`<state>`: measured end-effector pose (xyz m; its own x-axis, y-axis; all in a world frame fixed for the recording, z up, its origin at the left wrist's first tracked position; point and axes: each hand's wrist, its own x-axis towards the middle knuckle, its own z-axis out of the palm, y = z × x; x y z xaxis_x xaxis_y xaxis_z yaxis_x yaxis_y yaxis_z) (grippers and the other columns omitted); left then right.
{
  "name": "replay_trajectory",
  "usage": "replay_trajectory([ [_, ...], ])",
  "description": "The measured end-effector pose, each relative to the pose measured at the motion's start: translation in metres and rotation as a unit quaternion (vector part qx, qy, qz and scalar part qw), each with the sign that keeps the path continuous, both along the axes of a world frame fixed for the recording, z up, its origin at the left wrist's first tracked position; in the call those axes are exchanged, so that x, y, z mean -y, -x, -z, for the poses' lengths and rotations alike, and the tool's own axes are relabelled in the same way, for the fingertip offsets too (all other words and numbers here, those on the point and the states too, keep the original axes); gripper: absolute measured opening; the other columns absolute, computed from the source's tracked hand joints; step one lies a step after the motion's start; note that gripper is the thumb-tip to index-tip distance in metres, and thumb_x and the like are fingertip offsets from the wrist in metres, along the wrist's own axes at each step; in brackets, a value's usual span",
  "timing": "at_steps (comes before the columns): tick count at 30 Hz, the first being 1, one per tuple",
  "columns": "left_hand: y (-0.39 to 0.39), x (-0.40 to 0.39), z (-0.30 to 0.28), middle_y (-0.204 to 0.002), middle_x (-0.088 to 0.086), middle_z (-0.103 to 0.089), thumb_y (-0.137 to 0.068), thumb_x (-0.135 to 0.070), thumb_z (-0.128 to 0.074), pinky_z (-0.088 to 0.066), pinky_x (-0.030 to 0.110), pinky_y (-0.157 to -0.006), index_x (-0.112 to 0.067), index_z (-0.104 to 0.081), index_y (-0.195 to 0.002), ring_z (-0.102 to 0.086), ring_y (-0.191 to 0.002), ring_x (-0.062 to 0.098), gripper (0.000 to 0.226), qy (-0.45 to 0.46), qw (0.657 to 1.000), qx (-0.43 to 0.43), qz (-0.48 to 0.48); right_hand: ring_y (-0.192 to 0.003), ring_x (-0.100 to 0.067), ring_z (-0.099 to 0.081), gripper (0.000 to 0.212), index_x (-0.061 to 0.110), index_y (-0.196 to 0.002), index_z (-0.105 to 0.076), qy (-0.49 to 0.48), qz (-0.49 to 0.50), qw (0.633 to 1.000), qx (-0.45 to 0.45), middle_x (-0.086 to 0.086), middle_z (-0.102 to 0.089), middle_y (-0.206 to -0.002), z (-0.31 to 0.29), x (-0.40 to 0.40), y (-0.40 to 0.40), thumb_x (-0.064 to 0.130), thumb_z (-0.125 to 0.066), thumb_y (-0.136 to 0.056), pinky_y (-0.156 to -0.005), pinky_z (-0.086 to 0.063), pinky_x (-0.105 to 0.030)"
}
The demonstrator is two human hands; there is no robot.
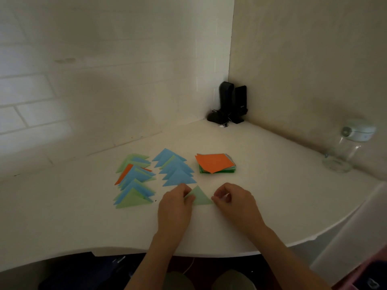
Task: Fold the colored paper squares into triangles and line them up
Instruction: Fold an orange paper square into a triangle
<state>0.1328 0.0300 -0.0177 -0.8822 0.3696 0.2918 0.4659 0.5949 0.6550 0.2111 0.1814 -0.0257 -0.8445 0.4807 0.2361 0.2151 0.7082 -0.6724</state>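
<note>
**One green triangle between my hands**

A pale green paper triangle point(200, 197) lies flat on the white desk point(272, 185), point away from me. My left hand point(176, 203) pinches its left corner with curled fingers, and my right hand point(232, 198) pinches its right corner the same way.

Just beyond it runs a row of overlapping folded triangles point(177, 168), mostly blue with one green showing (about six; the overlap makes counting unsure). Left of that lies a second row point(135, 181), longer and looser, in blue and green with one orange piece.

To the right of the rows sits one stack of unfolded squares point(216, 163), thin matte sheets, orange on top, green edges beneath.

Two black upright speakers point(232, 101) stand in the far corner; their small label is unreadable. One clear glass jar point(345, 149) with a pale lid stands far right.
</note>
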Motion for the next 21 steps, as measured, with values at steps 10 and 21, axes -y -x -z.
replay_trajectory([
  [10,0.054,0.012,0.008,-0.077,-0.004,-0.061,-0.078,-0.017,-0.072,-0.048,0.043,-0.071,-0.018,-0.057,-0.085,-0.057,-0.078,0.023,0.016,-0.026,0.997,-0.04,-0.056,-0.104,-0.016,-0.054,0.024,0.027,-0.098,-0.068,-0.12,0.061,0.989,-0.063,0.009,-0.062,-0.107,-0.012,-0.019,0.053,0.037,-0.072,-0.076,-0.081,-0.034,-0.032],
  [21,0.066,0.006,0.012,-0.088,-0.002,-0.053,-0.071,-0.015,-0.078,-0.043,0.037,-0.074,-0.019,-0.057,-0.086,-0.049,-0.088,0.02,0.026,-0.032,0.995,-0.069,-0.065,-0.087,-0.019,-0.058,0.006,0.023,-0.082,-0.075,-0.174,0.084,0.972,-0.131,0.005,-0.063,-0.091,-0.006,-0.018,0.073,0.028,-0.072,-0.08,-0.07,-0.033,-0.032],
])
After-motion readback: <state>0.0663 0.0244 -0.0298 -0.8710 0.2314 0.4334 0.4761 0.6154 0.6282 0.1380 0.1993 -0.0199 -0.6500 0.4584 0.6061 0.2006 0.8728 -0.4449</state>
